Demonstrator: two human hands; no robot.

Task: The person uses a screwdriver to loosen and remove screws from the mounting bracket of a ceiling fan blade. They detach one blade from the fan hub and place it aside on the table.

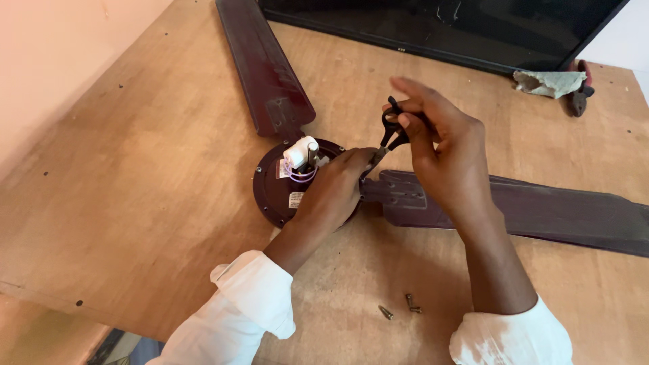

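A dark maroon ceiling fan motor lies on a wooden table, with a white capacitor and thin wires on top. Two maroon blades are attached: one blade points away, the other blade runs to the right. My left hand rests on the motor near the right blade's bracket. My right hand grips black scissors by the handles, tips pointing down at the spot where my left fingers are.
Two loose screws lie on the table near my forearms. A flat black screen lies at the far edge. A crumpled cloth and a red-handled tool sit at the far right. A pale wall borders the left.
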